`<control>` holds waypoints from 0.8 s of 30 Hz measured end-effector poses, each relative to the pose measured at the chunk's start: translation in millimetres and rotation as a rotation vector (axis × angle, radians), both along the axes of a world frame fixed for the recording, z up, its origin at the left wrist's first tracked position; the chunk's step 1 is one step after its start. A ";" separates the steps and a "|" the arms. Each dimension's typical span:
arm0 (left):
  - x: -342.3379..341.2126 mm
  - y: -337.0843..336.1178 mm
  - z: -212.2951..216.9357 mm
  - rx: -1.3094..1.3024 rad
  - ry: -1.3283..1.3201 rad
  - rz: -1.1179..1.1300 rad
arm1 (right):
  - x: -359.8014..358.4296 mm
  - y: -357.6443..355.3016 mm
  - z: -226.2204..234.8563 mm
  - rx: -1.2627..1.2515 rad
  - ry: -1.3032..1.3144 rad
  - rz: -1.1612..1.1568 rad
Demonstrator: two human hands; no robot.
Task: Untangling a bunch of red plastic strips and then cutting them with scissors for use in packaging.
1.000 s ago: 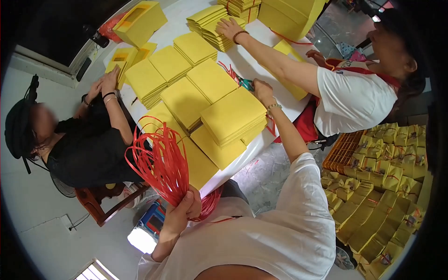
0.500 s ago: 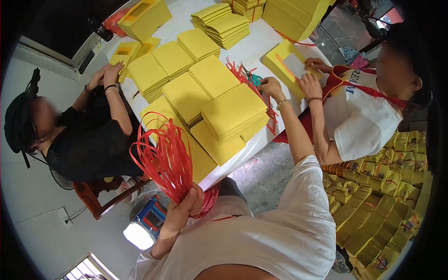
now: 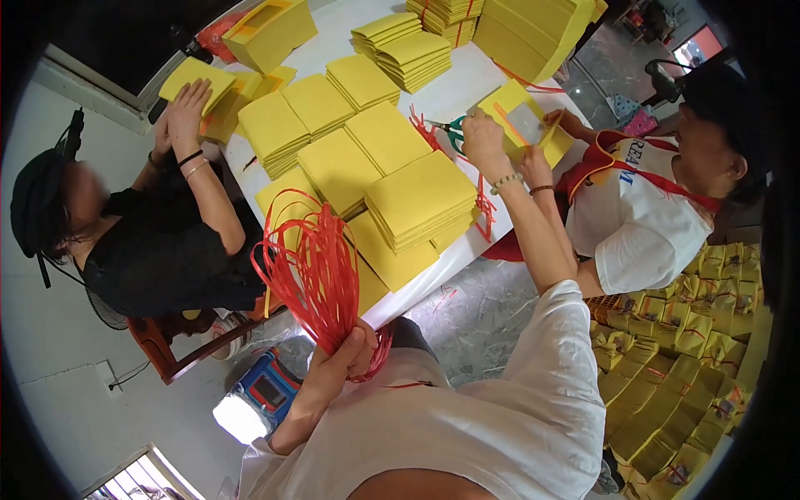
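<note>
My left hand (image 3: 343, 357) is closed around a thick bundle of red plastic strips (image 3: 310, 275). The loops of the bundle stand up over the near edge of the table, and its other end hangs below my fist. My right hand (image 3: 485, 140) reaches across to the far right side and grips scissors (image 3: 455, 133) by their green handles. Their blades point left, over more loose red strips (image 3: 423, 127) on the table. Between my hands lie several stacks of flat yellow folded paper bags (image 3: 421, 196).
At the left, a person in black handles a yellow paper piece (image 3: 196, 83). To the right, a person in white handles a yellow box with a window (image 3: 523, 117). Tied yellow bundles (image 3: 658, 383) cover the floor at right. A blue-red lamp (image 3: 268, 390) stands lower left.
My right hand has moved up slightly and now grips the scissors. The person on the left has lifted a yellow piece. My left hand still holds the red strips.
</note>
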State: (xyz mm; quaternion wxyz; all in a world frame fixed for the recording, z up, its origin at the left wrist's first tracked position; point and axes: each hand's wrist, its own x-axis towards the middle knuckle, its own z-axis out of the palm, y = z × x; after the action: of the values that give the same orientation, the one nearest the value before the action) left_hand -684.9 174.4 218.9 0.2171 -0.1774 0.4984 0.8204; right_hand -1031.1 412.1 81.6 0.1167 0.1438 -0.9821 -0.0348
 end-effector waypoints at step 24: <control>44.7 -51.4 18.8 0.184 0.196 -0.625 | 497.6 -78.0 134.1 -1.564 -0.304 -0.120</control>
State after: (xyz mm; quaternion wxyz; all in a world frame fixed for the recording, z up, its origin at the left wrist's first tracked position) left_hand -640.2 123.1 237.6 0.4240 0.0841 0.4709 0.7690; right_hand -533.5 334.1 215.7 0.0466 -0.0296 -0.7332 0.6778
